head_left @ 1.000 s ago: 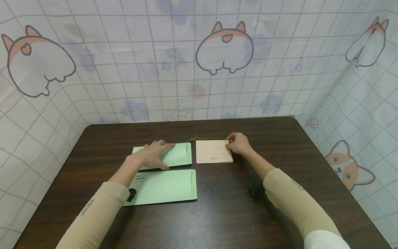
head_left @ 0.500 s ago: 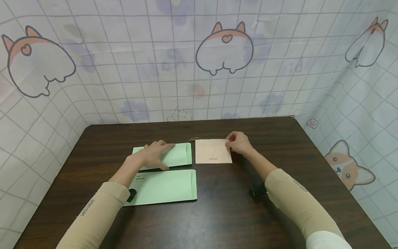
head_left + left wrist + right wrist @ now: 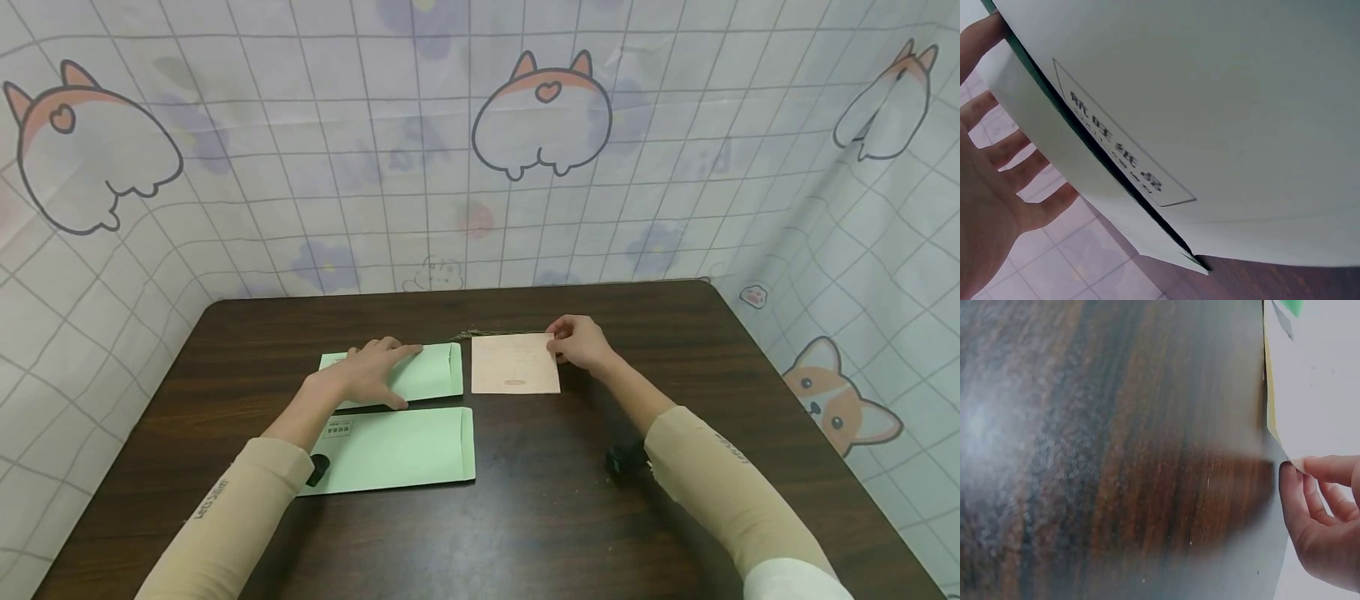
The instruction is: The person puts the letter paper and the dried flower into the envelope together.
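Left hand (image 3: pixel 372 372): flat on far envelope (image 3: pixel 431 372), fingers straight, pressing it to table (image 3: pixel 525 517), not gripping.
Near envelope (image 3: pixel 397 450): lies just in front of far one, printed label by left wrist.
Card (image 3: pixel 514 363): tan, flat on table, just right of far envelope, twine (image 3: pixel 480 335) along its far edge.
Right hand (image 3: pixel 581 343): pinching card's far right corner w/ fingertips, corner lifted a bit in wrist view.
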A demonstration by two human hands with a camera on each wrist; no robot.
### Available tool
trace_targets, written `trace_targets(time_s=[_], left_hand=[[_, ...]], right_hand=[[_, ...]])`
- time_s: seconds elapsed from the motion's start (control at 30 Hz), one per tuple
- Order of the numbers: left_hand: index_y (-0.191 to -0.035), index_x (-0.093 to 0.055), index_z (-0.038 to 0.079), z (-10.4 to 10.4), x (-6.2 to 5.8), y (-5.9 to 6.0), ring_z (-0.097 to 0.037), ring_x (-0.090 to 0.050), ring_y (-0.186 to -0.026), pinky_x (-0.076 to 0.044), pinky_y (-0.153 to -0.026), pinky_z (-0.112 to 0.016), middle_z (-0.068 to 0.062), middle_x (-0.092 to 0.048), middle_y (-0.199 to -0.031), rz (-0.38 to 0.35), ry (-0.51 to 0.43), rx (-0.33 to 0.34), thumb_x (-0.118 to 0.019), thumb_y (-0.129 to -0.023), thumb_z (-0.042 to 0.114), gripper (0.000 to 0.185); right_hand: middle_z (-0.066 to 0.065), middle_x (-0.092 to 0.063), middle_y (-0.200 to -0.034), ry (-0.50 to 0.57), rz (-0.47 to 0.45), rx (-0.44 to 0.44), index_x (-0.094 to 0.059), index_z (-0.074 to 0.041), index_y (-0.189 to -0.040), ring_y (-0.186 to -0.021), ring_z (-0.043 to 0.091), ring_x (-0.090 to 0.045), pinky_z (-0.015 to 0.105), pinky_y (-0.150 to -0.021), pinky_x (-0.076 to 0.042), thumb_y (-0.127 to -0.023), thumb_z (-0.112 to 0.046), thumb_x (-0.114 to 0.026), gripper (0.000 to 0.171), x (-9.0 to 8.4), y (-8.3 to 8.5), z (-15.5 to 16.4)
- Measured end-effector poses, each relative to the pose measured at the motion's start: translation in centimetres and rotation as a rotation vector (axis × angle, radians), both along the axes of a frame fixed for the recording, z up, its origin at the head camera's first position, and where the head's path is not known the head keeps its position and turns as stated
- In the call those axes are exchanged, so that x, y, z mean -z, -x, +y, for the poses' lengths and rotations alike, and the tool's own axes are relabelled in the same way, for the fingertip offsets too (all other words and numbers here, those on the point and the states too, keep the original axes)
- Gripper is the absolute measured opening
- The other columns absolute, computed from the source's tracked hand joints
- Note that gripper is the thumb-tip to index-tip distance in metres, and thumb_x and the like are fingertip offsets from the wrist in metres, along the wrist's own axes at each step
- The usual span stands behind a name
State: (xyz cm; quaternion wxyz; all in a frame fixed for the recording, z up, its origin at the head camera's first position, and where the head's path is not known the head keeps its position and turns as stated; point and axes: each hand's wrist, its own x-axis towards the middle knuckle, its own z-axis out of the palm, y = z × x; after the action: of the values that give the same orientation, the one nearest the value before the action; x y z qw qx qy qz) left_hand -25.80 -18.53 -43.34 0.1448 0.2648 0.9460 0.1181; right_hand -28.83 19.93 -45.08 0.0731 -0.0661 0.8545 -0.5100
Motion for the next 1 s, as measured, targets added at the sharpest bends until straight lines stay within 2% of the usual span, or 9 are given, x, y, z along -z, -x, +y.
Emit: trace_targets(time_s=[0.17, 0.33, 0.5, 0.7, 1.0], left_hand=[[-0.161, -0.035, 0.016, 0.0, 0.0, 0.0, -0.043, -0.040, -0.138, -0.030, -0.102, -0.075, -0.021, -0.041, -0.150, -0.003, 0.008, 0.001, -0.086, -0.082, 0.039, 0.097], [-0.161, -0.035, 0.016, 0.0, -0.1, 0.0, -0.044, -0.039, -0.139, -0.029, -0.102, -0.075, -0.021, -0.040, -0.152, -0.008, 0.011, -0.004, -0.086, -0.082, 0.039, 0.097], [-0.161, -0.036, 0.016, 0.1, -0.2, 0.0, -0.044, -0.038, -0.139, -0.028, -0.103, -0.075, -0.021, -0.040, -0.152, -0.010, 0.008, -0.008, -0.086, -0.082, 0.039, 0.096], [-0.161, -0.035, 0.016, 0.0, -0.1, 0.0, -0.044, -0.039, -0.138, -0.029, -0.102, -0.075, -0.021, -0.040, -0.151, -0.011, 0.008, -0.004, -0.086, -0.083, 0.039, 0.096], [-0.162, -0.034, 0.017, 0.0, 0.1, 0.1, -0.043, -0.039, -0.138, -0.028, -0.103, -0.076, -0.021, -0.040, -0.151, -0.013, 0.005, -0.006, -0.086, -0.083, 0.039, 0.097]], right_hand=[[0.019, -0.061, -0.102, 0.036, -0.052, -0.002, -0.063, 0.010, -0.117, -0.088, 0.029, -0.066, 0.040, -0.076, -0.060, -0.096, 0.000, -0.063, 0.023, -0.1, 0.0, 0.3], [0.022, -0.059, -0.116, 0.083, -0.144, 0.013, -0.060, 0.009, -0.127, -0.099, 0.033, -0.064, 0.043, -0.086, -0.057, -0.100, 0.000, -0.061, 0.028, -0.2, 0.1, 0.6], [0.020, -0.058, -0.119, 0.170, -0.199, 0.043, -0.058, 0.011, -0.131, -0.098, 0.027, -0.062, 0.043, -0.092, -0.055, -0.101, 0.000, -0.061, 0.032, 0.0, 0.5, 0.8], [0.017, -0.060, -0.113, 0.234, -0.199, 0.083, -0.058, 0.011, -0.129, -0.091, 0.020, -0.063, 0.040, -0.090, -0.056, -0.099, 0.002, -0.063, 0.032, 0.0, 0.7, 0.3], [0.018, -0.061, -0.114, 0.274, -0.207, 0.058, -0.057, 0.013, -0.130, -0.091, 0.021, -0.064, 0.044, -0.093, -0.055, -0.098, 0.002, -0.064, 0.035, 0.4, 0.6, -0.9]])
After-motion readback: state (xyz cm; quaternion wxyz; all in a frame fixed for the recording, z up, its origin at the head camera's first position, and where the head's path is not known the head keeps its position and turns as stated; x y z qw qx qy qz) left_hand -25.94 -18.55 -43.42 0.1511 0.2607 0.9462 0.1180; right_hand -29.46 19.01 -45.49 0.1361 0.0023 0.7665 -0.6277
